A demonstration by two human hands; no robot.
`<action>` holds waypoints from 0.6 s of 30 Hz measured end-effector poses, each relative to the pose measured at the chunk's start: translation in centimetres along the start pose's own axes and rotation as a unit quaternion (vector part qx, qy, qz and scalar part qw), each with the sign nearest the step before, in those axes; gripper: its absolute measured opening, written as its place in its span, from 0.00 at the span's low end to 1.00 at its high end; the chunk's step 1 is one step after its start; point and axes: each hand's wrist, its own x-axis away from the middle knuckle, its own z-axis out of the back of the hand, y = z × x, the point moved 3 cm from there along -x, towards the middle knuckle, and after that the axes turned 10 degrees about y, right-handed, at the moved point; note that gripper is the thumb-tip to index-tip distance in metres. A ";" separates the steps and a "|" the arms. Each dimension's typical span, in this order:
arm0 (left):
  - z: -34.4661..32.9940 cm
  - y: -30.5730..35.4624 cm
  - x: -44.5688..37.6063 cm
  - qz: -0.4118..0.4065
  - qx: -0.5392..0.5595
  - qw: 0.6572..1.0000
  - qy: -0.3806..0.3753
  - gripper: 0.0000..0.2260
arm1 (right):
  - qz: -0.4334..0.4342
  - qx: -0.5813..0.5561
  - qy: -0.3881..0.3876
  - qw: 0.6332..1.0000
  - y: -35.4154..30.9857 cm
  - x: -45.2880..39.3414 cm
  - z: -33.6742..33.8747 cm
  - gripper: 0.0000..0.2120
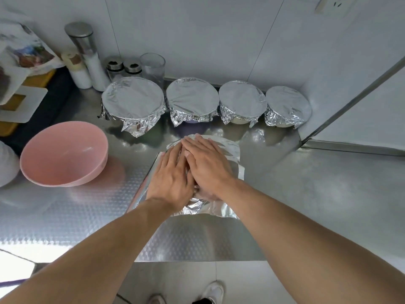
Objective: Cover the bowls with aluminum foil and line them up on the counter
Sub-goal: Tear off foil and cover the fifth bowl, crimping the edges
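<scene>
Nearest, both hands lie flat with straight fingers on a foil sheet [221, 148] draped over a bowl that is hidden beneath it: the left hand [169, 174] and right hand [208, 163] overlap at the middle, gripping nothing. To do this well, I would keep one palm pressing the centre while the other sweeps outward and crimps the loose edges down around the rim. Left of this, a pink bowl [63, 153] sits uncovered. Farther back, four foil-covered bowls [192, 97] stand in a row along the wall.
</scene>
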 end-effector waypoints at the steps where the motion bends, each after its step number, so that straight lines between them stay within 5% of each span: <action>1: 0.0 0.0 0.0 0.005 0.003 1.000 0.003 0.32 | 0.000 0.007 0.008 1.000 0.2 -0.1 -0.1 0.24; 12: 0.7 0.9 0.5 0.046 0.033 0.998 0.005 0.34 | -0.110 0.031 -0.023 0.993 3.6 1.9 0.7 0.26; 18: 1.1 1.4 0.4 0.066 0.077 0.995 0.015 0.33 | -0.180 -0.075 0.020 0.981 4.8 4.1 1.0 0.26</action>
